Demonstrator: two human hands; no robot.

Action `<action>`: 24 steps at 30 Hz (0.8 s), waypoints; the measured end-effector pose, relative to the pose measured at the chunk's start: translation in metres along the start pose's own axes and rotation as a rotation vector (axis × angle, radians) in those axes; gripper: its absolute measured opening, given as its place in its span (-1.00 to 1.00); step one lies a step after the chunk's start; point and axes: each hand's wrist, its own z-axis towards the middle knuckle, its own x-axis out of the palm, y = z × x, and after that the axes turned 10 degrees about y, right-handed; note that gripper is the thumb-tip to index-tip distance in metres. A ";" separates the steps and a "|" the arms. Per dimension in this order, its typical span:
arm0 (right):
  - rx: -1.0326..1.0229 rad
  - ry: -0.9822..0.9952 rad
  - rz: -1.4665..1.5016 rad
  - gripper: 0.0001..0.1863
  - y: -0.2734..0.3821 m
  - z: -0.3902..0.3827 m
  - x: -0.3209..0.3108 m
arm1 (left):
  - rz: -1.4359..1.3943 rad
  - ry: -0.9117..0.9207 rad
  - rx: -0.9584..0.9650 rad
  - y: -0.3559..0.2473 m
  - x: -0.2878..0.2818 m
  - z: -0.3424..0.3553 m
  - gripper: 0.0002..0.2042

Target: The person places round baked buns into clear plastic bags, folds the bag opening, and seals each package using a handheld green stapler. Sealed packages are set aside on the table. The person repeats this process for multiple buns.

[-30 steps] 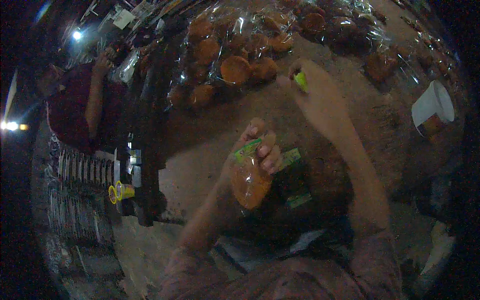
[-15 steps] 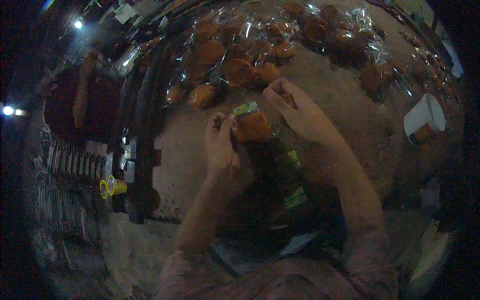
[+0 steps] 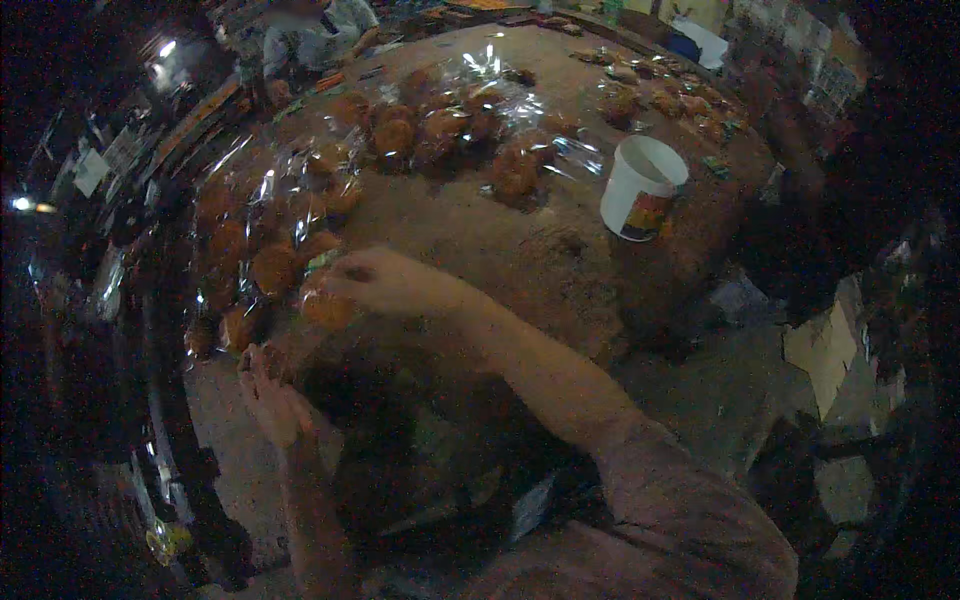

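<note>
Where packets crowd — right hand (image 3: 385, 282) on orange packet (image 3: 326, 306)

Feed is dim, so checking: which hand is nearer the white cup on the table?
Right. The right hand lies on the table beside the wrapped orange packets, well left of the white cup. The left hand sits lower and further left, farther from it.

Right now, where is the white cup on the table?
In the head view, the white cup stands upright at the upper right of the brown table, right of the clear-wrapped orange packets and far from both hands.
</note>
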 end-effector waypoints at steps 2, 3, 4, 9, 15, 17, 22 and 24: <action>0.021 0.032 -0.087 -0.50 -0.006 0.001 -0.005 | 0.020 0.044 0.001 0.002 -0.001 0.003 -0.67; -0.020 0.040 -0.051 -0.54 -0.008 0.002 -0.006 | -0.023 0.018 -0.066 0.000 -0.003 0.003 -0.67; -0.012 0.021 -0.010 -0.54 -0.011 0.002 -0.008 | -0.065 -0.010 -0.133 -0.004 -0.004 0.003 -0.68; 0.017 -0.735 0.076 -0.42 -0.010 0.003 -0.032 | -0.132 -0.021 -0.222 -0.026 -0.005 -0.001 -0.70; -0.113 -0.837 0.025 -0.03 0.005 0.001 -0.027 | -0.068 -0.074 -0.237 -0.040 0.012 -0.003 -0.75; -0.150 -0.806 -0.064 -0.04 0.005 0.003 -0.019 | -0.065 -0.079 -0.233 -0.044 0.017 -0.005 -0.75; -0.062 -0.733 -0.180 -0.24 -0.002 0.005 -0.018 | -0.017 -0.066 -0.243 -0.042 0.013 -0.009 -0.73; -0.001 -0.670 -0.189 -0.42 -0.004 0.006 -0.020 | 0.135 0.006 -0.113 -0.036 0.010 -0.009 -0.73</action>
